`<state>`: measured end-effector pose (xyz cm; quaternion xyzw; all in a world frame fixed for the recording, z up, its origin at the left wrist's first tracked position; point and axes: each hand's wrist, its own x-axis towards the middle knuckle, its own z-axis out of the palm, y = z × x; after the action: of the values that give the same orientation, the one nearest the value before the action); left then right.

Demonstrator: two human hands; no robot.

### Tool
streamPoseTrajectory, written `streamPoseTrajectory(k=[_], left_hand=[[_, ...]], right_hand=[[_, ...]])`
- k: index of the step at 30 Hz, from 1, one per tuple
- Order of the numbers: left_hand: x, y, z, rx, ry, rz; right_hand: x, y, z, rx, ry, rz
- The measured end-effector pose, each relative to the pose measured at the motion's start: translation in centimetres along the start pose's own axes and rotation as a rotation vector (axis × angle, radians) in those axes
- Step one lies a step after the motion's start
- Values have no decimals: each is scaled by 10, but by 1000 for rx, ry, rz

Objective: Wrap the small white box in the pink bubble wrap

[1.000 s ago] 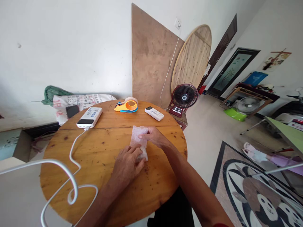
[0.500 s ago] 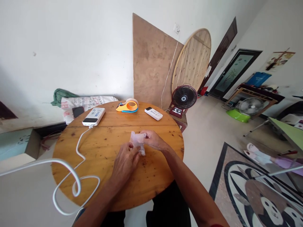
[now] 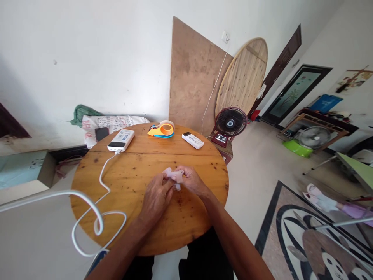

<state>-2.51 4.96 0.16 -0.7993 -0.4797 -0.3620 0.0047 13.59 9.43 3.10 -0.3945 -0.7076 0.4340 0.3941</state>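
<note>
A small translucent plastic bag [image 3: 174, 175], crumpled into a tight bundle, lies between both hands near the middle of the round wooden table [image 3: 131, 217]. My left hand [image 3: 155, 198] pinches its near side with curled fingers. My right hand [image 3: 190, 181] grips its far side, thumb and fingers closed over it. Most of the bag is hidden by the fingers.
At the table's far side lie a white power bank [image 3: 121, 140] with a white cable [image 3: 101, 182] looping to the left front, an orange tape dispenser [image 3: 161, 129] and a white remote [image 3: 192, 140]. A red floor fan [image 3: 230, 123] stands beyond the table's right edge.
The bag lay flat and spread on the table a second ago; both hands have gathered it into a small crumpled bundle, moving closer together. The camera has shifted slightly.
</note>
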Motion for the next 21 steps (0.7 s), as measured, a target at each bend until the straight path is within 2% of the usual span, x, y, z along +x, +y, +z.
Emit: streamPoseTrajectory(k=[5,10,14,17,21], left_hand=[[-2,2,-3,75,47,3],[-5,3,0,91,103,-14],[-6,2,4,57,102,-107],[-5,0,2,25,146,-188],[-2,-7,0,-8,119,-93]], right_hand=[[-9,0,5,-10,14,-71],[-14,-4,1,-161,-3,-189],[-22,-7,-2,-292,2,-195],[-27,-8,-2,-425,6,-202],[-32,-7,-1,-558,10,-299]])
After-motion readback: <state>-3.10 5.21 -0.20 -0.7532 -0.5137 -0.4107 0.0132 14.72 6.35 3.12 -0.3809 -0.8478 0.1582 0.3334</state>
